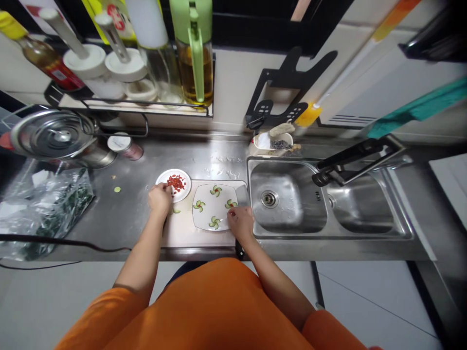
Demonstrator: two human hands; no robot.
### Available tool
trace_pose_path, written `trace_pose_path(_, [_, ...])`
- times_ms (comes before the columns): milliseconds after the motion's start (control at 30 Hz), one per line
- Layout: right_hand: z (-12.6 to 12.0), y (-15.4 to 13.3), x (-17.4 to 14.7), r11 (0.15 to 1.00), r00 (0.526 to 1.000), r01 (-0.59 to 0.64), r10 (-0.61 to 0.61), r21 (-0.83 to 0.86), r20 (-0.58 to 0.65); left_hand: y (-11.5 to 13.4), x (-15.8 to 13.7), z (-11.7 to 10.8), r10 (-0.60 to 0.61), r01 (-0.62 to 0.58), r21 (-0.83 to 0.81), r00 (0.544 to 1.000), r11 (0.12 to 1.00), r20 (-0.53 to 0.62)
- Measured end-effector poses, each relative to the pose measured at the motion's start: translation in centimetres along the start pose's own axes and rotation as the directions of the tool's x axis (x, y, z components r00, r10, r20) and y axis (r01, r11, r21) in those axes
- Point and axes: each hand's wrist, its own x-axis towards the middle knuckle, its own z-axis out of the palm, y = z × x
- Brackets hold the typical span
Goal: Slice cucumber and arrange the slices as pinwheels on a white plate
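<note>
My left hand [160, 198] is closed, its fingertips over the left side of a small white plate [187, 192] of red goji berries [176, 183]. Whatever those fingers pinch is too small to make out. A white square plate [204, 187] lies on a pale cutting board [177, 238]. Several pinwheels of thin green slices, apparently cucumber, sit on it, including a left one [199, 206] with a red centre. At the plate's right edge my right hand [241, 223] is closed, fingertips beside the right pinwheel [231, 204]. I cannot tell what it holds.
To the right is a double steel sink [292, 194] with a black faucet [343, 167]. A lidded pot [58, 136], a small jar [126, 146] and a plastic bag of greens [69, 199] stand left. A rack of bottles [193, 53] hangs behind. A black knife handle [239, 250] shows at the front edge.
</note>
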Motion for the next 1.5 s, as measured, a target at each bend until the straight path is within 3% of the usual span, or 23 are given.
trace_pose_path(233, [-0.1, -0.2, 0.1, 1.0, 1.0, -0.002, 0.002, 0.004, 0.027, 0.1, 0.5, -0.3, -0.046, 0.046, 0.017, 0.999, 0.999, 0.01])
trace_pose_path(433, [-0.1, -0.4, 0.2, 0.999, 0.999, 0.016, -0.017, 0.031, 0.038, 0.0, -1.1, -1.6, -0.103, 0.108, -0.175, 0.994, 0.979, 0.038])
trace_pose_path(567, [0.2, -0.5, 0.5, 0.996, 0.996, 0.072, -0.075, 0.057, 0.057, 1.0, -5.0, -1.2, 0.029, 0.038, -0.409, 0.987, 0.912, 0.157])
trace_pose_path(733, [0.7, -0.4, 0.8, 0.971, 0.974, 0.194, -0.208, 0.137, 0.091, 3.3, -10.2, 0.7, 0.266, 0.042, -0.631, 0.883, 0.775, 0.386])
trace_pose_path(933, [1.6, -0.4, 0.1, 0.948, 0.941, 0.264, -0.294, 0.179, 0.168, 4.3, -12.7, 1.8, 0.309, 0.085, -0.608, 0.8, 0.79, 0.514])
trace_pose_path(1500, [3.2, 0.3, -0.5, 0.953, 0.923, 0.304, -0.295, 0.001, 0.248, 3.5, -13.6, 3.5, 0.341, 0.017, -0.576, 0.791, 0.817, 0.507])
